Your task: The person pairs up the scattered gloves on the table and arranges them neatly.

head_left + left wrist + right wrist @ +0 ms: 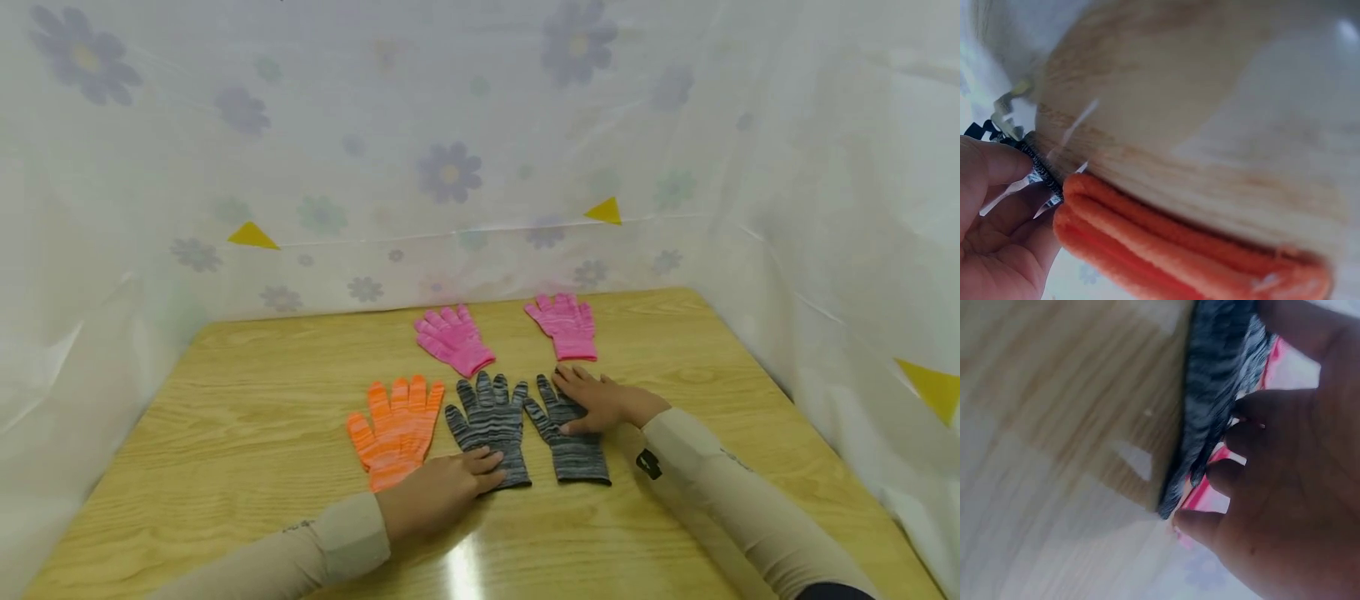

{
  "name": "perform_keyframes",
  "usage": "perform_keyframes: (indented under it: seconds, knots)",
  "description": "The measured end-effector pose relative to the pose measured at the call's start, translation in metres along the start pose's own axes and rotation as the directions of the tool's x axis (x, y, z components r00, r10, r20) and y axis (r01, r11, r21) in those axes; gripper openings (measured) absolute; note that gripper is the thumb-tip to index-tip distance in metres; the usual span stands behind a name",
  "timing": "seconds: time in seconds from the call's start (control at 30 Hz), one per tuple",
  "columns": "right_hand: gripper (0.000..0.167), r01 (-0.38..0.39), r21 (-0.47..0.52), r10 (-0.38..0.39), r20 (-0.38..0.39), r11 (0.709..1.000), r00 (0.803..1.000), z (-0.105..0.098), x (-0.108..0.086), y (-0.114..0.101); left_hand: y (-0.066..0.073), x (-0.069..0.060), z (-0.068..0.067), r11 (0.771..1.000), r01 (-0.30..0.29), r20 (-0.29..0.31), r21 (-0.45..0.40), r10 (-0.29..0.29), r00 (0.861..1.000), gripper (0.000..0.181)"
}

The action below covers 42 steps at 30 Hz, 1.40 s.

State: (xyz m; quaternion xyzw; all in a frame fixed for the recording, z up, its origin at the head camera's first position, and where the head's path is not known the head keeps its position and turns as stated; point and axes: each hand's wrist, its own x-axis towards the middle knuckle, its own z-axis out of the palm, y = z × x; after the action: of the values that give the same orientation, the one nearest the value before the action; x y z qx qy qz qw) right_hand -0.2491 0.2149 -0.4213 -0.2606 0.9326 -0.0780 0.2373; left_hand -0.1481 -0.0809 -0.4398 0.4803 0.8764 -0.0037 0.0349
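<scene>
While laid loosely over striped knit, fingers of the left hand (441, 496) relaxed and outstretched, grasping nothing, touching the near end of the left gray glove (489, 417). Likewise ungripping, thumb and fingers spread: right hand (603, 403), resting on the far part of the right gray glove (579, 457). Both lying flat side by side, fingers pointing far, banded dark and pale, straight dark hems nearest, neighbouring outer digits almost meeting. Just left, orange glove (401, 423), streaked paler, fingers fanned, near end partly behind the left hand; thick, soft folds in the left wrist view. Farther off, left pink glove (453, 340), slanted far-left, and right pink glove (567, 327), pointing nearly straight away, both mottled, with stretchy-looking cuffs toward near.

Beneath, glossy wood-grain table (232, 450), far edge meeting a pale flowered sheet (337, 125), side edges splaying wider toward near. Broad bare wood left of the orange glove and right of the right sleeve (738, 492); narrower gap between the pink pair.
</scene>
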Motion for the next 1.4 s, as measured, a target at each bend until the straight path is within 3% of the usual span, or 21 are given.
perform_keyframes:
  seconds: [0.2,0.4,0.53,0.67,0.83,1.07,1.23,1.4]
  knots:
    - [0.09,-0.023,0.001,0.023,0.025,1.0,0.999,-0.002,0.004,0.006,0.0,0.001,0.0,1.0,-0.015,-0.009,0.007,0.016,1.0,0.046]
    - [0.081,0.0,0.071,0.005,-0.071,0.997,0.997,-0.003,-0.001,0.008,0.0,0.001,0.0,1.0,-0.016,-0.01,0.008,0.016,1.0,0.047]
    - [0.08,0.07,0.052,-0.064,-0.114,0.996,0.991,0.002,-0.008,-0.003,0.0,0.001,-0.001,1.0,-0.006,-0.002,-0.001,0.006,1.0,0.046]
    - [0.08,0.14,-0.013,-0.14,-0.05,0.99,0.989,0.009,-0.011,-0.015,0.0,0.001,-0.001,1.0,0.005,0.004,-0.013,-0.005,1.0,0.046]
    - [0.08,0.094,-0.042,-0.093,0.021,0.995,0.995,0.013,-0.012,-0.019,-0.001,0.0,-0.001,1.0,-0.002,0.0,-0.012,0.002,1.0,0.046]
    - [0.087,0.083,-0.043,-0.083,-0.004,0.996,0.997,0.016,-0.01,-0.016,-0.001,0.0,-0.001,1.0,-0.003,0.001,-0.006,0.003,1.0,0.045]
    - [0.072,0.131,-0.065,-0.136,-0.072,0.989,0.988,0.023,-0.011,-0.022,-0.001,-0.002,-0.001,1.0,0.0,0.001,-0.024,0.0,1.0,0.044]
    - [0.061,0.102,-0.112,-0.104,-0.012,0.988,0.994,0.028,-0.013,-0.031,-0.001,-0.003,-0.001,1.0,-0.004,-0.009,-0.029,0.004,1.0,0.044]
